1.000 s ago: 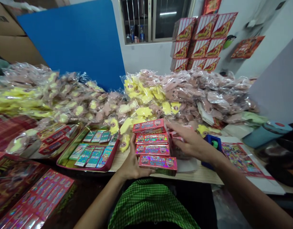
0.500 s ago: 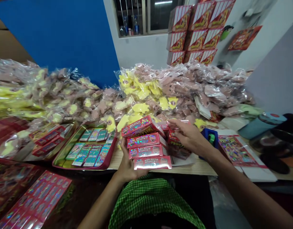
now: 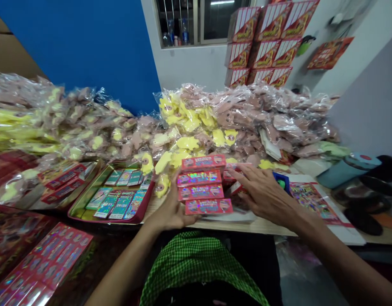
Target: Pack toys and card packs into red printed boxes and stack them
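Note:
My left hand point(image 3: 170, 214) is wrapped around the left side of a stack of several small red boxes point(image 3: 200, 192) with shiny printed sides, thumb along the bottom. The stack is at the front edge of the wooden table, its upper boxes slightly out of line. Just right of it, my right hand point(image 3: 266, 193) has its fingers stretched out against more red boxes point(image 3: 236, 187), which it partly hides. Under these boxes a white sheet point(image 3: 243, 217) shows.
Left of the stack is a gold-lined tray point(image 3: 145, 208) with teal card packs point(image 3: 121, 204). Bagged yellow and pink figures point(image 3: 186, 114) are heaped along the back. A blue tape dispenser point(image 3: 282, 182), a printed sheet point(image 3: 311, 202) and a blue bottle point(image 3: 349, 170) lie right.
The top box, tilted before, now lies nearly level on the stack, and the boxes have shifted slightly right and up. My right hand has moved right and lower, fingers still against the boxes there.

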`<move>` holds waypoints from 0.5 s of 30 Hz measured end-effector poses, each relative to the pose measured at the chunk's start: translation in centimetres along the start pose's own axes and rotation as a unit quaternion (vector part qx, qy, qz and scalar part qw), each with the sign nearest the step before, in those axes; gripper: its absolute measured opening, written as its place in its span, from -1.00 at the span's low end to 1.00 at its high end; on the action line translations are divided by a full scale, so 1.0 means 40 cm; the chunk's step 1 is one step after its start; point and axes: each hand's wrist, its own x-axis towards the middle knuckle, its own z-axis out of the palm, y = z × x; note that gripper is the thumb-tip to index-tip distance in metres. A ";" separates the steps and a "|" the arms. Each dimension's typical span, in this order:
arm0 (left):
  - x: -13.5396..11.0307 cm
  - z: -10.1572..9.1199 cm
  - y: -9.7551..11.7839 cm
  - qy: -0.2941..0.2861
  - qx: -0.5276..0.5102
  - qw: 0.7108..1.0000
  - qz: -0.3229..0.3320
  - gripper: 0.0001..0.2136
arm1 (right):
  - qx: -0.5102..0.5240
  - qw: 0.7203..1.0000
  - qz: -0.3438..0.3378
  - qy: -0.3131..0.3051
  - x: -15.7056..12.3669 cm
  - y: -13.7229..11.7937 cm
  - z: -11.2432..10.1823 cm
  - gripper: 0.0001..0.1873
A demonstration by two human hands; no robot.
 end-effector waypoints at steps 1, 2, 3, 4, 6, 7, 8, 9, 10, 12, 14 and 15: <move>0.005 0.017 -0.001 -0.008 0.036 0.999 0.034 0.23 | 0.015 1.000 -0.009 -0.005 0.001 0.003 -0.002 -0.37; 0.008 0.035 -0.003 -0.011 0.060 0.996 0.062 0.24 | 0.037 0.999 -0.016 -0.004 0.004 0.007 0.000 -0.38; 0.009 0.050 -0.004 -0.014 0.075 0.994 0.077 0.24 | 0.060 0.998 -0.020 -0.001 0.006 0.010 0.004 -0.39; 0.008 0.063 -0.006 -0.019 0.080 0.993 0.080 0.25 | 0.075 0.997 -0.021 0.005 0.007 0.013 0.010 -0.39; -0.004 0.081 -0.007 -0.031 0.062 0.996 0.053 0.24 | 0.070 0.997 -0.010 0.019 0.000 0.017 0.021 -0.39; -0.013 0.087 -0.006 -0.033 0.043 0.998 0.033 0.24 | 0.051 0.998 -0.001 0.028 -0.007 0.015 0.022 -0.38; -0.023 0.091 -0.004 -0.029 0.022 0.999 0.012 0.21 | 0.031 0.999 0.006 0.043 -0.015 0.009 0.019 -0.37; -0.033 0.096 -0.003 -0.021 0.002 1.000 -0.006 0.17 | 0.016 0.998 0.012 0.058 -0.021 -0.001 0.011 -0.35; -0.041 0.102 -0.002 -0.012 -0.014 1.000 -0.017 0.12 | 0.011 0.997 0.018 0.075 -0.025 -0.016 -0.001 -0.33; -0.051 0.119 -0.007 0.005 -0.032 0.999 -0.027 0.01 | 0.027 0.994 0.024 0.102 -0.019 -0.058 -0.026 -0.27; -0.054 0.140 -0.019 0.017 -0.038 0.999 -0.024 0.01 | 0.050 0.993 0.013 0.110 -0.001 -0.103 -0.031 -0.23; -0.055 0.151 -0.026 0.025 -0.034 0.999 -0.020 0.06 | 0.063 0.992 -0.007 0.110 0.009 -0.122 -0.022 -0.22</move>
